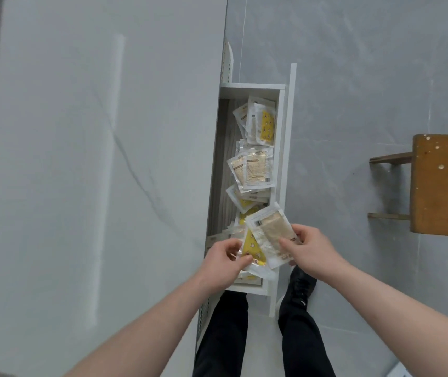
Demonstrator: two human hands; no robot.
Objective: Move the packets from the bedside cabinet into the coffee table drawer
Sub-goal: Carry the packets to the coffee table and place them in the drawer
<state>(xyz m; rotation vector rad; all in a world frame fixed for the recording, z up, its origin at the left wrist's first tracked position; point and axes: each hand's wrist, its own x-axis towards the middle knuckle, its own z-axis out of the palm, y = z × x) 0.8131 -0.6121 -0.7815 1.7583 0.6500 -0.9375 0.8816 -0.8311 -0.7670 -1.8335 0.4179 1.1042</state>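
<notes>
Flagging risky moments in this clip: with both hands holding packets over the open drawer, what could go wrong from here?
1. The left hand and right hand only pinch the overlapping packets at their edges, so one could slip.
2. They hang near the drawer front wall; a dropped one might land on the floor.
3. Packets lie piled unevenly inside; more could ride up and catch when it closes.

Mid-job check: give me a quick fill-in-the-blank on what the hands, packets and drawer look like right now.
1. The left hand pinches a packet with a ____ printed panel.
2. The right hand holds a beige packet over the near end of the open ____.
3. Out on the floor to the right stands a small wooden ____.
4. The drawer already holds ____ packets, not just one.

Missing words: yellow; drawer; stool; many
</notes>
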